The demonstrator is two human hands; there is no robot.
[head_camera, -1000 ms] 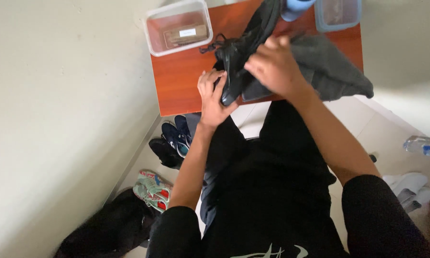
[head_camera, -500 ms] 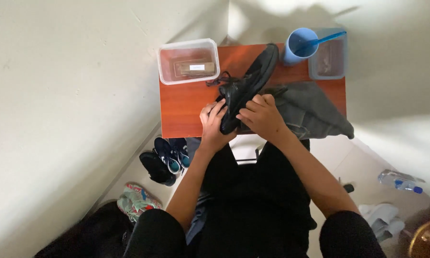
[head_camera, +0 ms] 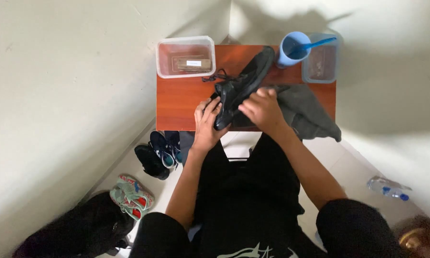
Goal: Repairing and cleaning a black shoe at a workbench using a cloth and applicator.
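Head view shows us holding a black shoe [head_camera: 241, 86] over the near middle of a small wooden table [head_camera: 181, 98]. Our left hand [head_camera: 208, 122] curls round its heel at the table's near edge, fingers wrapped; our right hand [head_camera: 263, 107] presses closed on its side, forearm angled in from the right. A grey cloth [head_camera: 306, 112] lies under it toward the near right corner.
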